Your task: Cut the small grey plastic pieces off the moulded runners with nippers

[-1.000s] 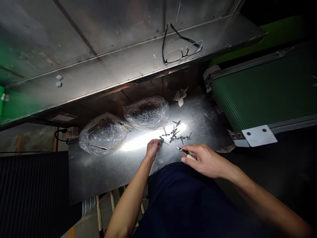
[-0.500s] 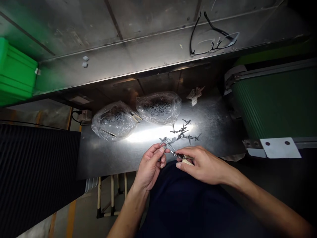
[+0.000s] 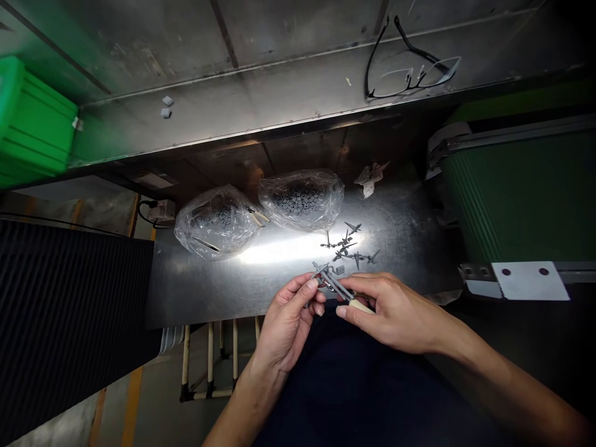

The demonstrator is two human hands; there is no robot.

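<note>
Over the surface's [image 3: 200, 301] near edge, my left hand [image 3: 289, 320] pinches the grey part [image 3: 328, 278]; my right hand [image 3: 393, 313] grips pliers [image 3: 361, 306]. I'd brace the part and align the pliers squarely before squeezing.

This looks like a factory workshop: a ribbed green conveyor belt [image 3: 521, 198] stands beside a grey metal workbench [image 3: 200, 298] bearing clear plastic bags [image 3: 185, 234] of small grey parts [image 3: 300, 200].
</note>
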